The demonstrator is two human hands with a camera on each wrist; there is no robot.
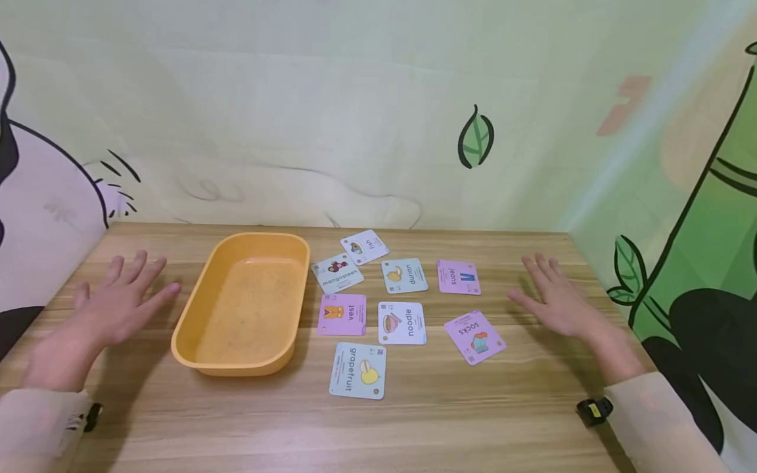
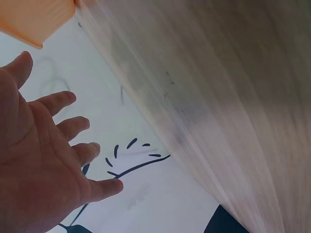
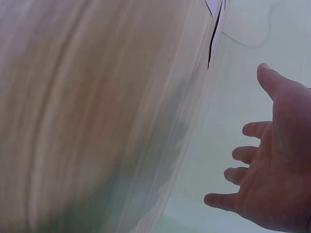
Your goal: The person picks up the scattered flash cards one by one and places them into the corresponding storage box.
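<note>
My left hand [image 1: 121,305] is held over the table left of a yellow-orange plastic tray [image 1: 192,309], fingers spread and holding nothing. On the other side, my right hand [image 1: 556,299] hovers with its fingers extended, nearest to the purple jeans card [image 1: 458,277] and socks card [image 1: 476,337]. Between tray and right hand lie more picture cards, face up: fish [image 1: 365,246], mangosteen [image 1: 337,272], durian [image 1: 405,275], vest [image 1: 342,315], noodle [image 1: 402,323] and grapefruit [image 1: 357,370]. The fish and mangosteen cards lie close together at the back.
The wood-grain table [image 1: 443,420] ends at a pale cloth backdrop [image 1: 367,131] printed with leaves, bamboo and black-and-white figures. A small black device [image 1: 594,412] is at the right wrist, by a light sleeve [image 1: 662,420].
</note>
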